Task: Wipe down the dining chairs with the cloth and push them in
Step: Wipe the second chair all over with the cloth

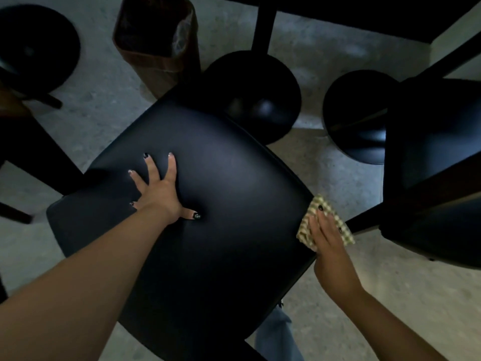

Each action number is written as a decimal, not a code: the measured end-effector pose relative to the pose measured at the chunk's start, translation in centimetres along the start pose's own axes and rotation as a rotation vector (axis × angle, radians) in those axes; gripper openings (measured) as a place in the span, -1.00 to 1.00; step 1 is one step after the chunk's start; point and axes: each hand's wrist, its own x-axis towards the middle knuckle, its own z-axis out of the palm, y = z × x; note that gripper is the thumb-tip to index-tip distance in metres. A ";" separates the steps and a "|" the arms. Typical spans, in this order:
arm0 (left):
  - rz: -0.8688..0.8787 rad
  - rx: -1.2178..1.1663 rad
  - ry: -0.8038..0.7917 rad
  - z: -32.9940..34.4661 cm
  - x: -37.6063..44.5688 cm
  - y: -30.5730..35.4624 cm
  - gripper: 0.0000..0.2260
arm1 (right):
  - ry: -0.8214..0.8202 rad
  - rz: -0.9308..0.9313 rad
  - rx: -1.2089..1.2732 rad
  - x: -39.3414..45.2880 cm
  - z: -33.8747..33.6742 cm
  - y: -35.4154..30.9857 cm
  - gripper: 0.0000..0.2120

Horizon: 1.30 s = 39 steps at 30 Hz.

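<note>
The black chair seat (pixel 208 204) is taken as the reference and is seen from above, set at an angle. To its far left a round table base (pixel 39 48) and dark legs are noted on the grey floor (pixel 99 82), with a strip of bare floor between them and the seat's left edge. Beyond the seat's upper left corner a brown waste bin (pixel 156 48) with a clear liner is seen, near that corner; contact cannot be told. A second round base (pixel 255 95) is partly covered by the seat's upper edge, its post rising to a dark tabletop (pixel 364 14). A third base (pixel 356 115) lies to the upper right, with open floor between it and the seat.

The left hand (pixel 158 191) is laid flat on the seat left of centre, fingers spread wide and straight, nothing held. The right hand (pixel 325 230) is pressed with near-straight fingers over a green checked cloth (pixel 307 230) at the seat's right edge. A second chair (pixel 437 165) stands to the right, separated from the seat by a narrow gap of floor.
</note>
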 end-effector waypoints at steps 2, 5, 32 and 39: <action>0.003 -0.008 0.000 -0.1 0.0 0.0 0.29 | 0.082 0.080 0.157 1.1 -0.2 -2.2 -0.16; 0.002 -0.008 0.014 0.1 0.0 -0.2 0.30 | 0.150 0.056 0.266 6.2 -0.2 -8.3 -0.26; 0.002 0.044 0.058 0.6 0.4 -0.1 0.29 | -0.124 -0.554 -0.422 12.1 1.3 -7.0 -0.34; -0.011 0.019 0.072 0.6 0.0 0.1 0.28 | -0.154 -0.434 -0.359 2.0 0.3 0.2 -0.27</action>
